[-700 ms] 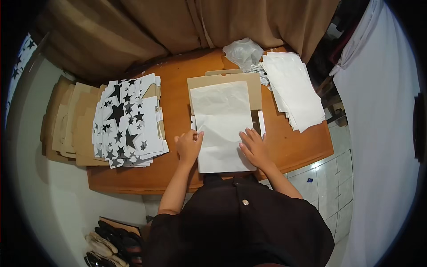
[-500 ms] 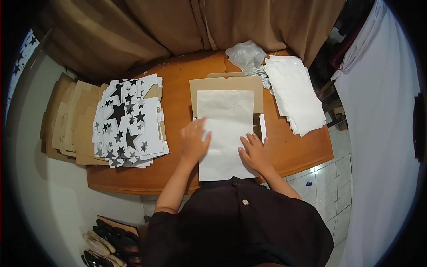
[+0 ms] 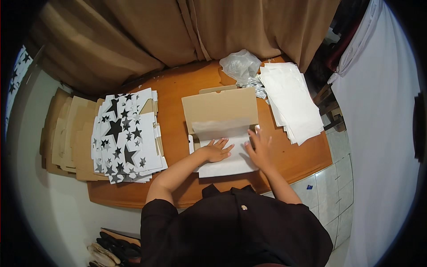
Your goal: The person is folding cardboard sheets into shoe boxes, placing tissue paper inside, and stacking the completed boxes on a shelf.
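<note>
An open cardboard box (image 3: pixel 220 107) stands in front of me with its brown lid raised at the far side. Across it lies a white paper sheet (image 3: pixel 227 167), its middle dipped into the box and its far end bent up against the lid. The near end of the sheet reaches over the box's front edge. My left hand (image 3: pixel 216 150) rests flat on the middle of the paper, fingers spread. At the sheet's right edge is my right hand (image 3: pixel 260 149), open, with its fingers apart beside the box's right wall.
Flattened star-print cartons (image 3: pixel 126 133) are piled on the left, beside plain brown cardboard pieces (image 3: pixel 84 138). A stack of white paper sheets (image 3: pixel 293 102) lies at the right. Behind it sits a crumpled clear plastic bag (image 3: pixel 240 66). Brown curtains (image 3: pixel 133 35) hang along the table's (image 3: pixel 173 89) far edge.
My left hand has moved right, from the sheet's left edge onto its middle. The paper has sunk into the box and its far end has bent upward. My right hand has lifted slightly.
</note>
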`<state>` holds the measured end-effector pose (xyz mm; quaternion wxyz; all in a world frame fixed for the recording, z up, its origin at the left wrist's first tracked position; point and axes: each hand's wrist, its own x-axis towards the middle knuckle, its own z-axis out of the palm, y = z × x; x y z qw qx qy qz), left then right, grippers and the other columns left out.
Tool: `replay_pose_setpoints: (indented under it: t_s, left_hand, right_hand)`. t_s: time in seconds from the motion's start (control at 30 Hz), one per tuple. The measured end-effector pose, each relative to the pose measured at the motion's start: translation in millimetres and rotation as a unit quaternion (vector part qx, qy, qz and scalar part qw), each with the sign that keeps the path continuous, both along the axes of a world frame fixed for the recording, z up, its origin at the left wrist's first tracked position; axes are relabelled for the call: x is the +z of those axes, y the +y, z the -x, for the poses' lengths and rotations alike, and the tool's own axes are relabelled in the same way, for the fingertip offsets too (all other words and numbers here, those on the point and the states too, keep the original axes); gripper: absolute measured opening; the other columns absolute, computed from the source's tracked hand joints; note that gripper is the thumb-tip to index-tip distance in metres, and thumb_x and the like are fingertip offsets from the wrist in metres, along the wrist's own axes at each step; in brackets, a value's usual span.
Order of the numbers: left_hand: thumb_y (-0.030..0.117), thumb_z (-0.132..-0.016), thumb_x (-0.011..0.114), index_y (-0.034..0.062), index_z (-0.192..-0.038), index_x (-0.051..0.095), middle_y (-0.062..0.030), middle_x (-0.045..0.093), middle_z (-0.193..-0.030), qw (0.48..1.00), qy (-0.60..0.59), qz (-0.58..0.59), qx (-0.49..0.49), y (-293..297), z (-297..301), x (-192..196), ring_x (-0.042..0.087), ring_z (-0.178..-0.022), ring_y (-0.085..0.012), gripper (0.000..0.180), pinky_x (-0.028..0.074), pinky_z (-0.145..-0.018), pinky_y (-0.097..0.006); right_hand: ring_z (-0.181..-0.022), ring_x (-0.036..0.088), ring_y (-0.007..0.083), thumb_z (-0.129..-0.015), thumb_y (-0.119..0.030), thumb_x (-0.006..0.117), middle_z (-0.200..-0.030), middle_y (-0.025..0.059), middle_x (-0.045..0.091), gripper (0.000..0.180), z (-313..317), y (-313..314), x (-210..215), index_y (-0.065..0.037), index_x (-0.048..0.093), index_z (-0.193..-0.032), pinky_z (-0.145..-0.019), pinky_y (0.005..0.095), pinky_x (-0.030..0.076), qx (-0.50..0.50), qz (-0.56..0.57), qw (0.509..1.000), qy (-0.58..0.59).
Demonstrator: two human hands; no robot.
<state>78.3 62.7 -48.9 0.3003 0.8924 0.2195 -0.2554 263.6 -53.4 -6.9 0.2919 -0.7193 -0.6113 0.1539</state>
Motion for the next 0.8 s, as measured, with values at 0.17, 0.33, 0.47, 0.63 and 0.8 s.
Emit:
replay_pose_setpoints:
  t_s: [0.17, 0.33, 0.47, 0.63, 0.8]
  left_hand:
    - [0.048, -0.096, 0.017, 0.0207, -0.145, 0.019, -0.0165, 0.008, -0.151, 1.0, 0.011, -0.009, -0.014, 3.5, -1.9, -19.6, 0.004, -0.14, -0.0299, 0.056, 0.009, -0.11, -0.053]
    - [0.051, -0.094, 0.026, 0.0113, -0.13, 0.048, -0.0154, 0.043, -0.136, 0.986, -0.072, 0.113, 0.1, 11.8, 9.1, 18.8, 0.037, -0.129, -0.0285, 0.058, 0.022, -0.107, -0.051]
    - [0.04, -0.09, 0.048, 0.0111, -0.121, 0.056, -0.014, 0.057, -0.12, 0.972, -0.095, 0.186, 0.105, -4.4, 33.7, 73.8, 0.054, -0.111, -0.0306, 0.043, 0.041, -0.094, -0.037]
    - [0.026, -0.084, 0.059, 0.0099, -0.106, 0.064, -0.0116, 0.066, -0.101, 0.965, -0.142, 0.177, 0.128, -13.1, 51.0, 56.5, 0.063, -0.091, -0.0288, 0.028, 0.049, -0.079, -0.037]
    - [0.018, -0.086, 0.054, 0.0069, -0.095, 0.065, -0.0137, 0.065, -0.088, 0.933, -0.292, 0.019, 0.209, -11.0, 53.1, 54.3, 0.062, -0.081, -0.0323, 0.018, 0.048, -0.073, -0.038]
  right_hand:
    - [-0.122, 0.041, 0.0321, -0.085, -0.024, 0.053, -0.124, 0.0135, 0.049, 0.036, -45.1, 55.0, 2.2, -0.01, 0.053, -0.117, -0.101, 0.0661, 0.014, -0.088, -0.065, 0.994, -0.014]
    - [-0.119, 0.044, 0.0286, -0.082, -0.022, 0.053, -0.114, 0.009, 0.057, 0.034, -99.3, 120.8, -41.1, -0.01, 0.055, -0.114, -0.101, 0.067, 0.013, -0.131, 0.036, 0.986, -0.094]
    - [-0.121, 0.043, 0.0259, -0.081, -0.024, 0.054, -0.114, 0.0065, 0.057, 0.039, -122.5, 162.2, -69.5, -0.012, 0.053, -0.118, -0.101, 0.0685, 0.012, -0.097, 0.055, 0.955, -0.273]
    - [-0.121, 0.043, 0.0232, -0.085, -0.024, 0.05, -0.115, 0.0038, 0.058, 0.041, -143.5, 197.4, -109.1, -0.013, 0.046, -0.124, -0.1, 0.0702, 0.012, -0.128, 0.072, 0.939, -0.311]
    - [-0.109, 0.051, 0.0208, -0.088, -0.024, 0.047, -0.106, 0.0006, 0.061, 0.023, -126.5, 199.3, -103.0, -0.013, 0.053, -0.107, -0.098, 0.0715, 0.012, -0.096, 0.165, 0.919, -0.346]
